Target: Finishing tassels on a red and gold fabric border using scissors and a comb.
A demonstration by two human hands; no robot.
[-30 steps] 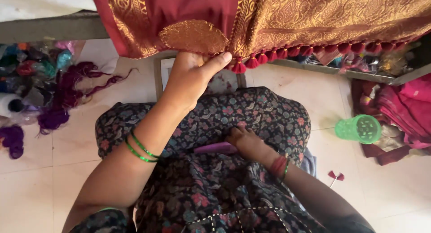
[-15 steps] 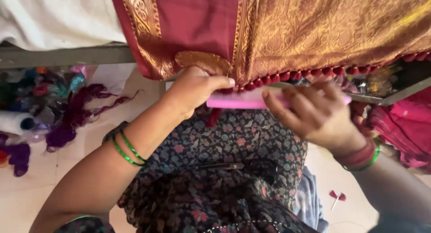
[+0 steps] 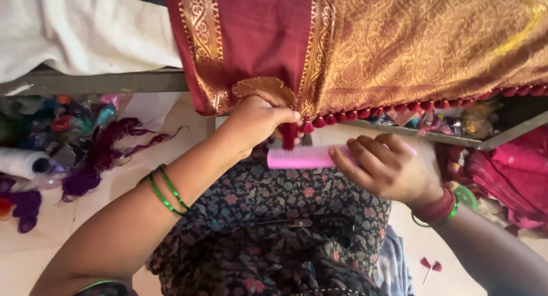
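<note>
A maroon and gold woven cloth (image 3: 399, 51) hangs over a table edge, with a row of small red tassels (image 3: 399, 109) along its hem. My left hand (image 3: 257, 122) pinches one red tassel (image 3: 289, 133) at the hem and holds it down. My right hand (image 3: 385, 167) grips a pink comb (image 3: 299, 157) and holds it level just under that tassel. Green bangles sit on my left wrist; red and green ones on my right.
A pair of scissors (image 3: 308, 223) lies on my floral-patterned lap. Purple and mixed threads (image 3: 97, 159) and a white spool (image 3: 23, 162) lie on the floor at left. Pink cloth (image 3: 508, 176) is piled at right. A white cloth (image 3: 80, 28) covers the table's left.
My right hand rose from my lap with the pink comb and brought it under the hem. My left hand shifted along the hem and closed on a tassel.
</note>
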